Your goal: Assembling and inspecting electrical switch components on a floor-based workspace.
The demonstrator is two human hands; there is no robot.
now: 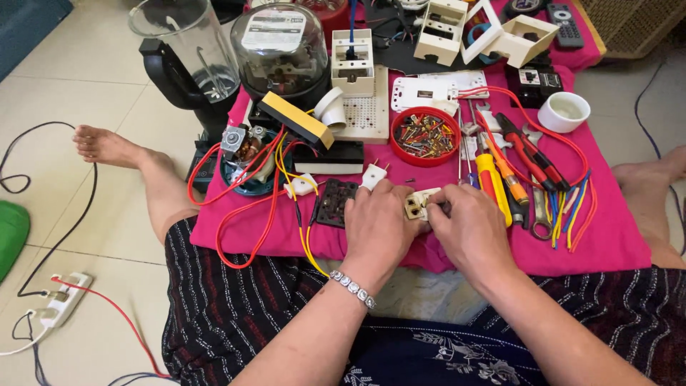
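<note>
Seated on tiled floor, legs either side of a magenta cloth spread with electrical parts. Both hands meet at the cloth's near edge over a small cream plastic socket module. Left hand curls around the module's left side, fingers clenched on it; a silver link bracelet sits at that wrist. Right hand grips the module's right side, thumb and fingertips pinched against it; whether a tool is in this hand cannot be told. Just left of the left hand: a black perforated faceplate and a white two-pin plug. Behind the hands, a round red plastic bowl of mixed screws and connectors. Just right of the right hand: a yellow-handled screwdriver, red-and-black-handled pliers, and a bundle of loose coloured wires. Far left on cloth: a clear-domed electricity meter and a small motor with copper windings, trailing red and yellow leads.
</note>
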